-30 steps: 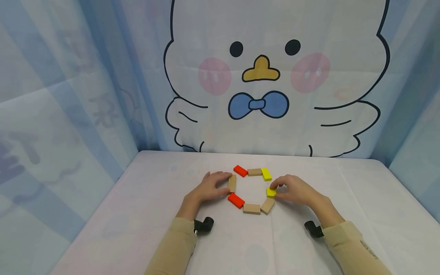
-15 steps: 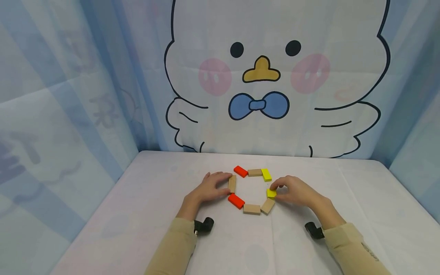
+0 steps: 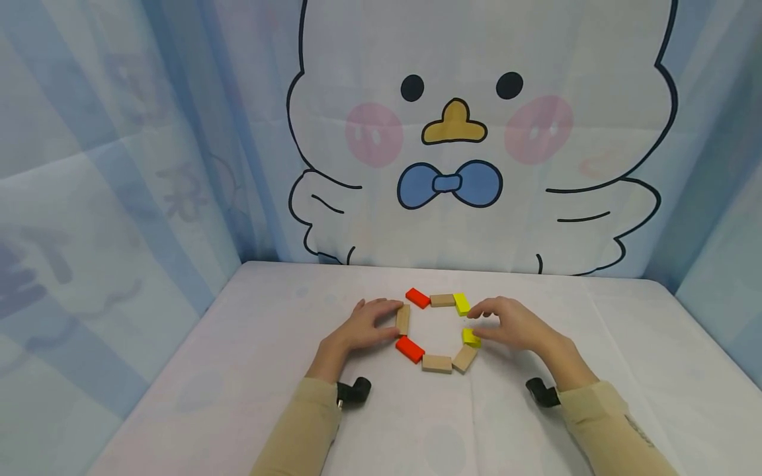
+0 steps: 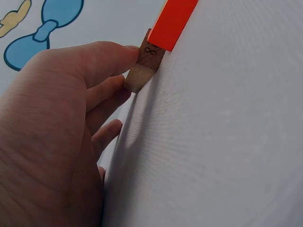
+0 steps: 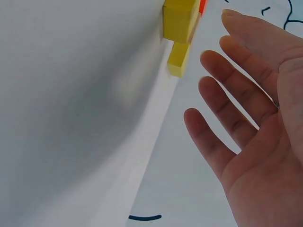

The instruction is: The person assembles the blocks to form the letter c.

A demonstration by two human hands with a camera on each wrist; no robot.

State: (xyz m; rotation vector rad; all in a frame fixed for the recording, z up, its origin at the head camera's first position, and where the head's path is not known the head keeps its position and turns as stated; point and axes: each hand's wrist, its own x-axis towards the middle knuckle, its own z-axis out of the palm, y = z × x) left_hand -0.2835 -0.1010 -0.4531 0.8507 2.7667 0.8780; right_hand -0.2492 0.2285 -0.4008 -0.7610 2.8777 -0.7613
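Observation:
Small red, yellow and bare-wood blocks lie in a rough ring on the table. My left hand (image 3: 363, 327) pinches the wooden block (image 3: 403, 318) on the ring's left side between thumb and fingers; in the left wrist view this block (image 4: 144, 66) bears a dark mark. A red block (image 4: 173, 23) overlaps its end there. My right hand (image 5: 255, 113) has its fingers spread beside the near yellow block (image 5: 179, 21) and holds nothing. In the head view its thumb overlaps that yellow block (image 3: 469, 338). Farther back lies another yellow block (image 3: 462, 304), with a gap between the two.
A red block (image 3: 418, 297) and a wooden block (image 3: 442, 300) form the ring's back. Along the front are a red block (image 3: 410, 349) and two wooden blocks (image 3: 437, 363). A printed curtain (image 3: 452, 231) stands behind the white-covered table (image 3: 417, 430).
My right hand has let go of the near yellow block, and its fingers have spread and risen slightly. The left hand stays on its wooden block.

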